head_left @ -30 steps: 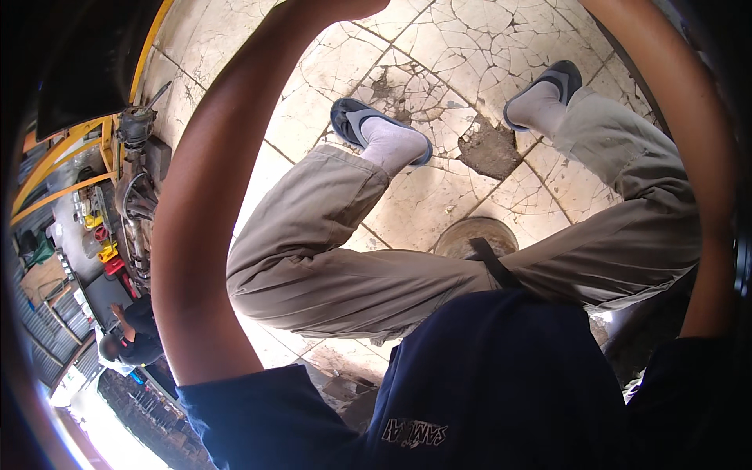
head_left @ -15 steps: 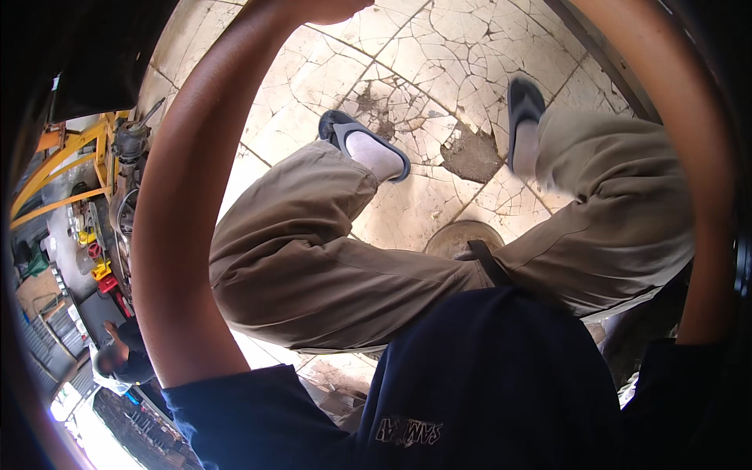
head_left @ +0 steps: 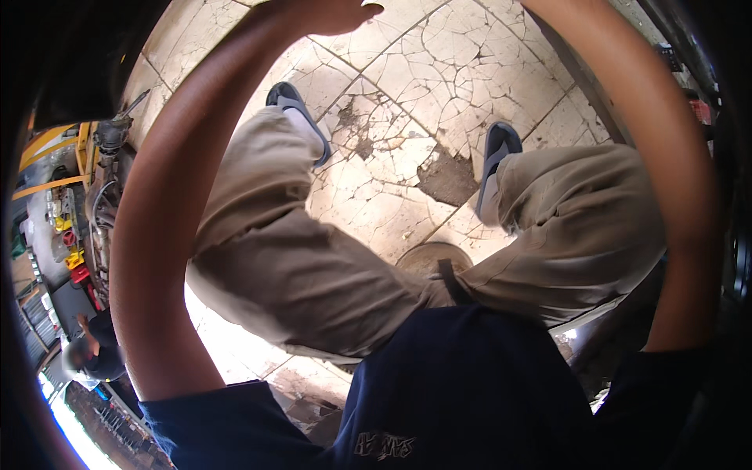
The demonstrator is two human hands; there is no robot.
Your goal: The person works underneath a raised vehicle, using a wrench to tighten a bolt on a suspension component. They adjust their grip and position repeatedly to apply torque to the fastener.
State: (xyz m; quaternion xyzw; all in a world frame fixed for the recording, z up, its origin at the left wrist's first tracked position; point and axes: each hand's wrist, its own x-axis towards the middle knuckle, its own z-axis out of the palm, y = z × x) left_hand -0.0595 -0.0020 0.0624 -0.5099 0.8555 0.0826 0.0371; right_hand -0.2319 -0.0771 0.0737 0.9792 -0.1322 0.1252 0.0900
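My left hand (head_left: 335, 17) is at the top edge, with the wrist and a thumb-like tip in view. The other fingers are cut off, so whatever it may hold does not show. From the right side my right forearm (head_left: 619, 70) reaches up past the top edge, and the hand itself is outside the picture. Below the arms are my spread legs in khaki trousers (head_left: 290, 270), with the knees bent. My feet, in dark grey sandals (head_left: 503, 149), rest on the cracked tile floor (head_left: 486, 70).
Between my feet the tiles have a broken brown patch (head_left: 448, 178). A round brownish object (head_left: 431, 254) lies below it, with a dark strap (head_left: 453, 282) in front. Far left are a yellow metal frame (head_left: 59, 188), workshop clutter and another person (head_left: 102, 345). A dark edge (head_left: 583, 78) runs along the right.
The view has shifted a little. My left foot has moved outward to the left, and my legs sit further left in the picture. Slightly more of my left hand shows at the top.
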